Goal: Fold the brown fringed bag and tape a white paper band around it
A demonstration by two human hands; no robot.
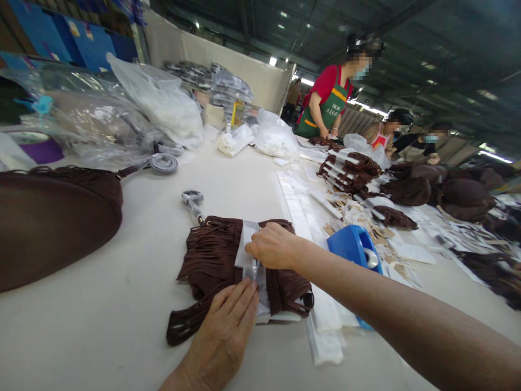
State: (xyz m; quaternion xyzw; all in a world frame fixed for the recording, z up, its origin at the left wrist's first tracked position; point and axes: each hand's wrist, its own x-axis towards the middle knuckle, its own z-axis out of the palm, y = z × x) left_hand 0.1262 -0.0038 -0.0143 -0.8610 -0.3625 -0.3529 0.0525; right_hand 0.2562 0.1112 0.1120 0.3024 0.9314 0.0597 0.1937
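A small dark brown fringed bag lies in front of me on the table, with a pale plastic wrap running across its middle. My left hand rests flat on the lower part of this wrap, fingers stretched out. Higher up on the same wrap, my right hand is closed, with thumb and forefinger pinching it; the fingertips are partly hidden. A plastic-wrapped strap with a clasp sticks out from the bag's top left corner. Brown fringe trails off at its lower left.
A blue tape dispenser stands right of my forearm, beside white bags. At left lies a large brown bag. Wrapped fringed bags are piled at right, plastic bags at the back. Co-workers stand beyond.
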